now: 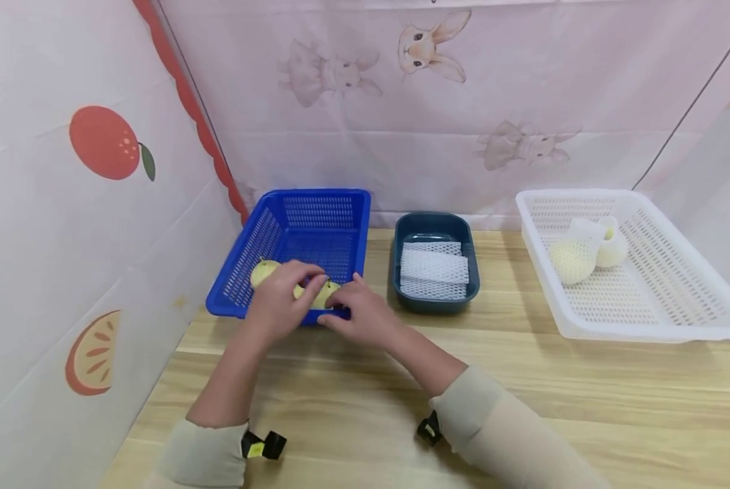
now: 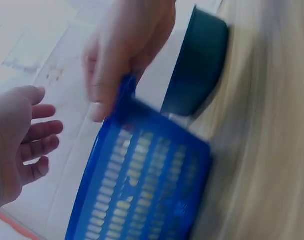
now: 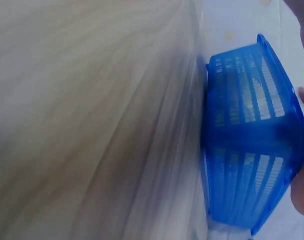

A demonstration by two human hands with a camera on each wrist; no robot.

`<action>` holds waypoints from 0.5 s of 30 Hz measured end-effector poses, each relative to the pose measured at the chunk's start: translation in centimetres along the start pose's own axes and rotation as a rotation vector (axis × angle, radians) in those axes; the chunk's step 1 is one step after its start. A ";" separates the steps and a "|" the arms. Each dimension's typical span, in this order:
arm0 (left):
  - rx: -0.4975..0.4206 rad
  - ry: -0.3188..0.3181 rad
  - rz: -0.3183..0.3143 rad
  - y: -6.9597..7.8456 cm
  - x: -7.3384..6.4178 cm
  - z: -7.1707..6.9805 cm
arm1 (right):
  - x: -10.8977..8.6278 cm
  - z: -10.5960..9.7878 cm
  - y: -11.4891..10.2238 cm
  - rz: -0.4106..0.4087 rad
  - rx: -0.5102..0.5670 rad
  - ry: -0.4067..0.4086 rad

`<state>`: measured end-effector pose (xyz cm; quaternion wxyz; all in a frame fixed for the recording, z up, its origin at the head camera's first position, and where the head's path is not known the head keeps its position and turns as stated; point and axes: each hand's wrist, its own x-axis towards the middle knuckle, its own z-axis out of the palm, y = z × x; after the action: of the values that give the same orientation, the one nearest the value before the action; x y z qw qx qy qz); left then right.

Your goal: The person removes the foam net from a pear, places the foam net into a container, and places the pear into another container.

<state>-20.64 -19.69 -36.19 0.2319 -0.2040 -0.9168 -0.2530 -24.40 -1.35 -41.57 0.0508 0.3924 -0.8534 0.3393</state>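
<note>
Yellow pears (image 1: 263, 272) lie along the near side of a blue basket (image 1: 230, 309). My left hand (image 1: 282, 299) is over that side, its fingers loosely bent around the air above the pears. In the left wrist view, the left hand (image 2: 14, 145) shows spread, bent fingers holding nothing. At the near right corner my right hand (image 1: 365, 312) reaches over the rim, with its fingertips beside another pear (image 1: 324, 295) and its thumb along the rim. The right wrist view shows the outside of the basket (image 3: 252, 135), with part of a hand (image 3: 303, 195) at its rim.
A dark green tub (image 1: 434, 305) with white foam net sleeves (image 1: 434, 272) stands right of the blue basket. Farther right, a white basket (image 1: 652, 333) holds net-wrapped fruit (image 1: 572, 261). A printed cloth (image 1: 426, 156) hangs behind the wooden table (image 1: 340, 407).
</note>
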 end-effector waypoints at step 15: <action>0.047 -0.213 0.201 7.7 2.5 9.3 | -7.7 -9.2 6.7 0.103 0.018 0.311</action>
<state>-21.86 -7.76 -39.18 0.1621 -0.3147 -0.9170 -0.1838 -25.51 12.34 -40.92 0.1614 0.2914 -0.8511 0.4059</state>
